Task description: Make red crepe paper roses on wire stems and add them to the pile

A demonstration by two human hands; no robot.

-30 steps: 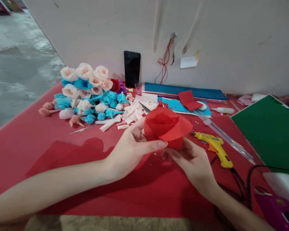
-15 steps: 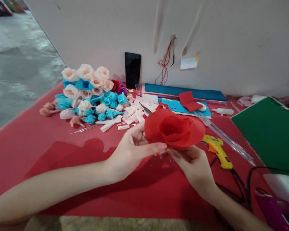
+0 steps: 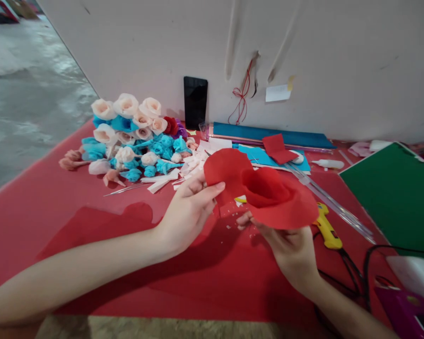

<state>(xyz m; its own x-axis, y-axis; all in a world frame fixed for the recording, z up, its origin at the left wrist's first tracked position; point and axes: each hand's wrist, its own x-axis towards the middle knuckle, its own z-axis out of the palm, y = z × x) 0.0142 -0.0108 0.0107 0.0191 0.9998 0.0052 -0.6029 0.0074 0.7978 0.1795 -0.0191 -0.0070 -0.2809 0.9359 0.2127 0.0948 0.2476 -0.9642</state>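
Red flower: centre formed, held from below in right hand. Outer petal: pinched in left hand, seemingly not yet wrapped. Heaped blooms: apparently finished.

No legible text, brand or number found. White paper slip on the wall: any marking unreadable.

paper flower, paper petal plain red; counter red; glue gun yellow; other flowers cream, blue, salmon; board green, edged white; phone black.
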